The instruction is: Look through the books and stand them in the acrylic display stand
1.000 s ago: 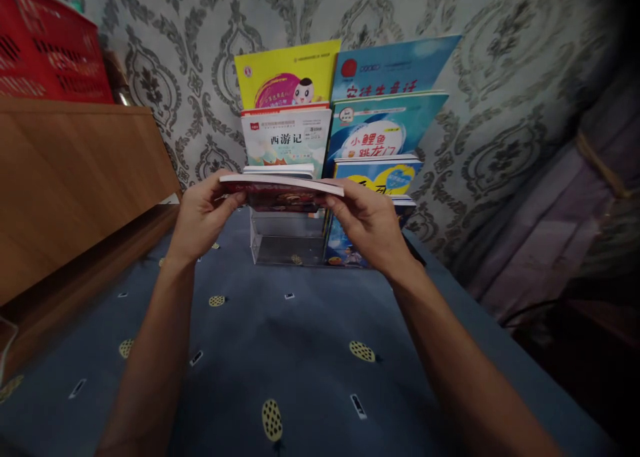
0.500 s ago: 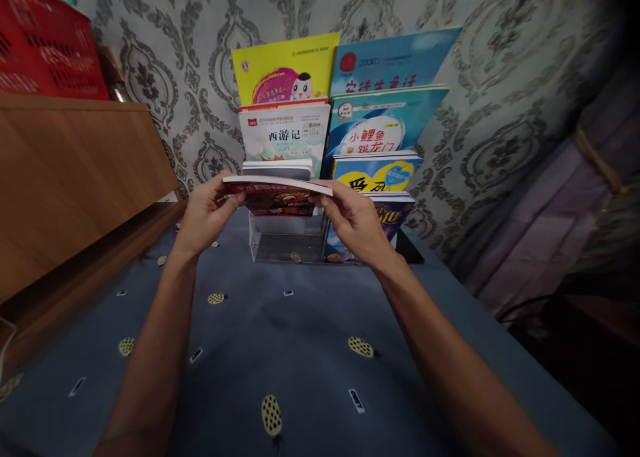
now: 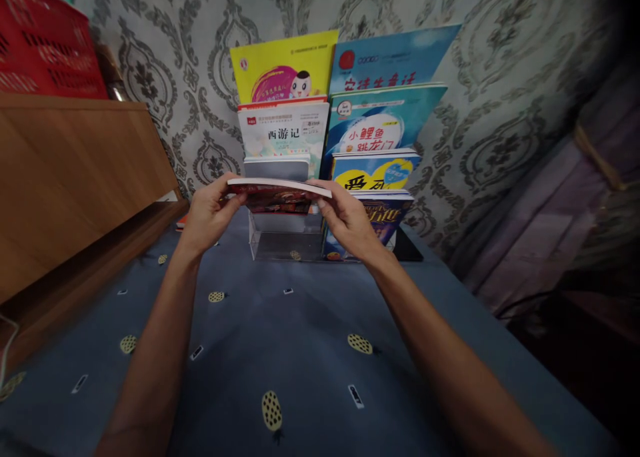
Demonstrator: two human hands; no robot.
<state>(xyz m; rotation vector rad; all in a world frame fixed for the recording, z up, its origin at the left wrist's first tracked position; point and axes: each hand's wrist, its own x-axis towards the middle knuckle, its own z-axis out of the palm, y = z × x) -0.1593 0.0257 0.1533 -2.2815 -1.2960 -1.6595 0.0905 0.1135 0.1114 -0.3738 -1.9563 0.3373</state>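
Note:
Between my hands is a thin book [image 3: 280, 198] with a dark red cover, tilted so its pale page edge faces up towards me. My left hand [image 3: 207, 213] pinches its left end, thumb in front. At the other end my right hand [image 3: 347, 217] grips it the same way. The book hovers in front of the left column of a clear acrylic book rack [image 3: 260, 247]. Behind it stand a grey-topped book [image 3: 277, 170], a white book [image 3: 283, 130] with Chinese lettering and a yellow book [image 3: 285, 60]. What the fingertips do behind the cover is hidden.
Right of the held book, the rack's other column carries a purple book [image 3: 390, 213], a yellow-and-blue book [image 3: 375, 170], a teal book [image 3: 385, 120] and a tall blue book [image 3: 395, 57]. A wooden cabinet [image 3: 85, 177] bearing a red basket [image 3: 50, 50] stands left. Pineapple-print cloth [image 3: 300, 350] covers the table.
The held book has barely shifted, its left end moving slightly right and down. My right hand has moved a little left. Both hands keep their hold, and the rack's books stay put.

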